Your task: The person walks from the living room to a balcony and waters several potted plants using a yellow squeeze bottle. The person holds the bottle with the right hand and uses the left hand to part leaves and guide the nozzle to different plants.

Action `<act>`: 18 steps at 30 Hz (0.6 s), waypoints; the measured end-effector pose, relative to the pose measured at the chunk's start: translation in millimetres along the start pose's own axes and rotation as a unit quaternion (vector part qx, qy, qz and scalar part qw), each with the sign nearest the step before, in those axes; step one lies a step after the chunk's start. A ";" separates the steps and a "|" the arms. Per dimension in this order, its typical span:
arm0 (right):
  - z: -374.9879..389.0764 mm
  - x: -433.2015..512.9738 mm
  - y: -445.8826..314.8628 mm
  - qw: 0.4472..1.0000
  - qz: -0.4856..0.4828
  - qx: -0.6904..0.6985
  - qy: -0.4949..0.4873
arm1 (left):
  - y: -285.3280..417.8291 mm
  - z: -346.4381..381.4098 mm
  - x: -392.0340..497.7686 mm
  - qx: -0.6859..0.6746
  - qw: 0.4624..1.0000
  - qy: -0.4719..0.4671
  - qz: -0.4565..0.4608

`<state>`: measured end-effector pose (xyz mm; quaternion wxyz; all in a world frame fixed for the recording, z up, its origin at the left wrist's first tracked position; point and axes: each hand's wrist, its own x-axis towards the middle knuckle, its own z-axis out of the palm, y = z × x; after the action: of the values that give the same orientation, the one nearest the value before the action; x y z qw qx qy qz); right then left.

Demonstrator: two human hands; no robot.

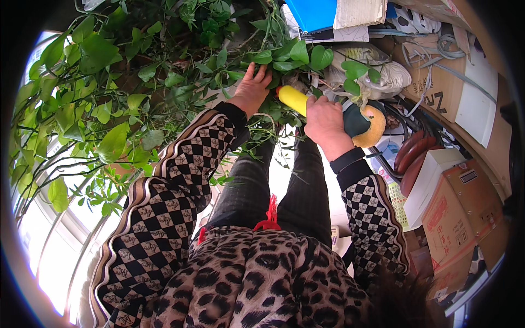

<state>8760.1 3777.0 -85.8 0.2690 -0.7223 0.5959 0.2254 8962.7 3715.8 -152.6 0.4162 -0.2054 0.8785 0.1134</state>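
My right hand [326, 123] grips a yellow cylindrical bottle [292, 99] with a red tip. The tip points up and left into the foliage, and the fingers cover the bottle's lower end. To its left, my left hand [252, 92] reaches into the leaves with its fingers apart and seems to hold nothing. Its fingertips touch or lie just under the heart-shaped green leaves [283, 55] of a trailing plant. Thin green stems [262, 133] hang below both hands, in front of my legs. Pots and soil are mostly hidden by the leaves.
Dense foliage [98, 57] spreads across the left, before a bright window [53, 229]. At right are pale shoes in a plastic bag [389, 78], a fuzzy orange-yellow ring-shaped item [375, 127], dark red curved pieces [414, 153] and cardboard boxes [451, 217]. A blue folder [311, 14] lies at the top.
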 end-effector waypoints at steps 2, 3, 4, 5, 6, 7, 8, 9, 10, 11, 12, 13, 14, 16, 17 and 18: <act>-1.7 2.1 5.3 0.998 0.043 0.043 0.025 | 0.0 -1.2 0.7 -0.005 1.000 -0.002 -0.001; -2.9 3.4 8.9 0.996 0.055 0.055 0.032 | 0.0 -1.7 1.1 -0.007 1.000 -0.005 -0.002; -4.4 4.8 12.8 0.995 0.069 0.067 0.025 | 0.1 -2.0 1.6 -0.007 1.000 -0.011 -0.001; -6.0 5.8 17.0 0.993 0.085 0.081 0.025 | 0.1 -2.2 2.1 -0.007 1.000 -0.008 -0.005; -7.6 6.3 21.1 0.992 0.096 0.080 0.020 | 0.2 -2.1 2.5 -0.005 1.000 -0.008 -0.009; -9.0 6.5 25.0 0.991 0.103 0.079 0.010 | 0.2 -1.7 2.9 -0.002 1.000 -0.005 -0.012; -10.4 6.0 28.3 0.991 0.108 0.082 0.009 | 0.3 -1.4 3.2 -0.005 1.000 0.004 -0.013; -11.6 5.3 31.1 0.990 0.114 0.084 0.006 | 0.4 -1.0 3.5 -0.007 1.000 0.013 -0.014; -12.4 4.6 33.0 0.990 0.119 0.082 0.006 | 0.5 -0.7 3.7 -0.011 1.000 0.009 -0.014; -12.8 3.9 34.1 0.990 0.115 0.085 0.009 | 0.5 -0.6 4.0 -0.009 1.000 0.020 -0.016; -12.9 3.4 34.2 0.990 0.113 0.084 0.008 | 0.6 -0.7 4.3 -0.008 1.000 0.018 -0.016; -12.7 3.1 33.3 0.990 0.115 0.079 0.008 | 0.8 -0.9 4.6 -0.007 1.000 0.013 -0.015; -11.9 3.0 31.5 0.991 0.108 0.082 0.009 | 1.0 -1.2 5.0 -0.009 1.000 0.017 -0.016; -10.0 2.6 25.4 0.992 0.099 0.084 0.010 | 1.7 -2.0 5.6 -0.011 1.000 0.010 -0.013; -8.8 2.2 21.7 0.994 0.078 0.077 0.014 | 2.3 -2.2 6.0 -0.015 1.000 0.012 -0.014; -7.6 1.5 18.1 0.995 0.060 0.072 0.018 | 3.1 -2.1 6.7 -0.016 1.000 0.011 -0.014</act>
<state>8742.7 3768.2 -83.2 0.2956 -0.6677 0.6578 0.1844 8956.0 3715.9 -156.4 0.4048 -0.2255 0.8781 0.1195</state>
